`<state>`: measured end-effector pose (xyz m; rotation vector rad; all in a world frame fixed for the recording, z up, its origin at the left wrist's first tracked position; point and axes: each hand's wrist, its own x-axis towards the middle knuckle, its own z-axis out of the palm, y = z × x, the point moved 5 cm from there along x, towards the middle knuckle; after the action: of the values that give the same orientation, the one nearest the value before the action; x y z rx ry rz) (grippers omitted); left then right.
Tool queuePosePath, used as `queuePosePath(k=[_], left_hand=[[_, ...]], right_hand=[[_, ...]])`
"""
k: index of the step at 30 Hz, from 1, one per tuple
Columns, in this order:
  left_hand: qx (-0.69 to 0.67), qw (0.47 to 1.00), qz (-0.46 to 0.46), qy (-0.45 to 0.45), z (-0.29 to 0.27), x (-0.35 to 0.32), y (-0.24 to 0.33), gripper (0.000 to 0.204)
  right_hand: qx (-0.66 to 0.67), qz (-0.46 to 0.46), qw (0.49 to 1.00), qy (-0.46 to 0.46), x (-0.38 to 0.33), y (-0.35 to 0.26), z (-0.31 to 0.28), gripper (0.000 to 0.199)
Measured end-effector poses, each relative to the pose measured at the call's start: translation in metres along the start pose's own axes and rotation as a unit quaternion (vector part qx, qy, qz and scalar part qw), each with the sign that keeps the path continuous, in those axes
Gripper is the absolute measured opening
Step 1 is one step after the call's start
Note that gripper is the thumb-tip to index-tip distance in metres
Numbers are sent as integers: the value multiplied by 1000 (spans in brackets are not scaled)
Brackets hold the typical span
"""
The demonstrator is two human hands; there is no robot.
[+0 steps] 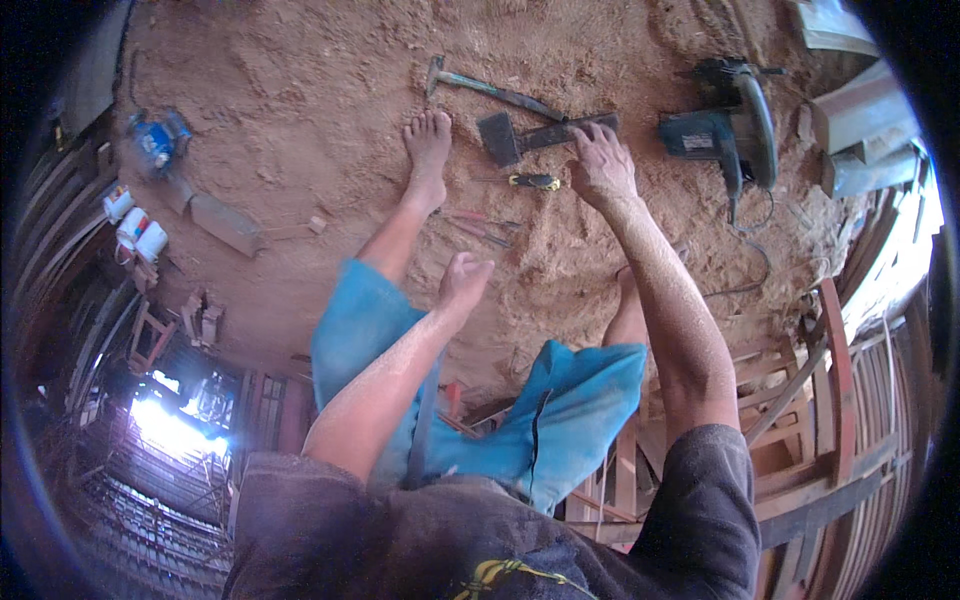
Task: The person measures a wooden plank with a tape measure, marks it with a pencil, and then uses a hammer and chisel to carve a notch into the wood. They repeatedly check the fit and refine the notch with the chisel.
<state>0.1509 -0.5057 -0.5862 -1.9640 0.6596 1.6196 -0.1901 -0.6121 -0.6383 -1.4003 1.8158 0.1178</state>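
Note:
My right hand [603,168] reaches forward, its fingers curled over the handle of a dark wooden mallet [499,139] lying on the sawdust. The block-shaped head points left. My left hand [464,283] hangs above the ground near my left knee, its fingers curled in; whether anything is inside is hidden. Just beyond the mallet lies a hammer [490,90] with a worn greenish handle. A screwdriver [535,182] with a yellow and black handle is on the near side of the mallet. Thin red-handled tools [480,225] lie between my feet, too small to tell their kind.
A teal circular saw [700,135] with a cord rests at the right. Metal-coloured blocks [860,110] stand beyond it. At the left are a blue power tool [157,142], a wooden block [225,223] and several cans [133,226]. Wooden frames [800,430] stand at the lower right.

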Motion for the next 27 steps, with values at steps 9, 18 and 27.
queuePosePath(k=[9,18,27], left_hand=[[-165,961,-190,114,40,158,-72,77],[-322,924,-161,132,51,192,-56,27],[-170,978,-99,69,43,81,-78,19]], right_hand=[[-152,-2,969,-193,28,-1,90,43],[53,40,982,-174,-6,-17,169,60],[285,192,914,-217,-134,-13,125,58]])
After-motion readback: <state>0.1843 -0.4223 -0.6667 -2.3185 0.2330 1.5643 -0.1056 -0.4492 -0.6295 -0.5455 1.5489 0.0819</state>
